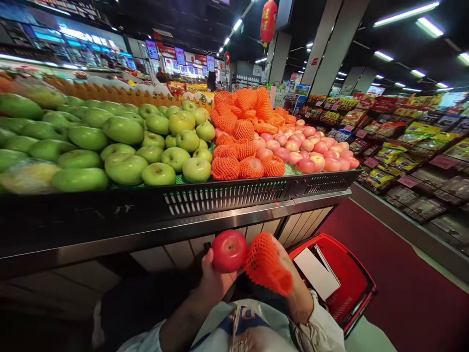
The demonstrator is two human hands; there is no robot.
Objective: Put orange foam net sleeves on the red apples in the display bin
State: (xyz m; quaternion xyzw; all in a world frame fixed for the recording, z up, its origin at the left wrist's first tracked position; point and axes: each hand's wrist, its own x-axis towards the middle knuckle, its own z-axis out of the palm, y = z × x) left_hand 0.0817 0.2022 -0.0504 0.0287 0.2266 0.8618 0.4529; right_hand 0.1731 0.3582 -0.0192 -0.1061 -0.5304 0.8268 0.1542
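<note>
While the left hand (216, 282) cradles a bare red apple (230, 250), the right hand (286, 260) grips a seemingly empty orange foam net (266, 266), with other apples (251, 167) still netted.

Glossy apple (229, 251), textured foam net (266, 264), shiny metal ledge (256, 213)

Creased pale sleeves (318, 330), blue-marked top (273, 320)

**Plenty out of sight here!**

The orange foam net (269, 266) covers much of the right hand (285, 258), the red apple (229, 251) masks part of the left hand (219, 284)! Far left along the display's front edge (146, 203), a wrapped fruit (31, 177) blurs, kind seemingly untellable; green apples (82, 181) run out of frame.
</note>
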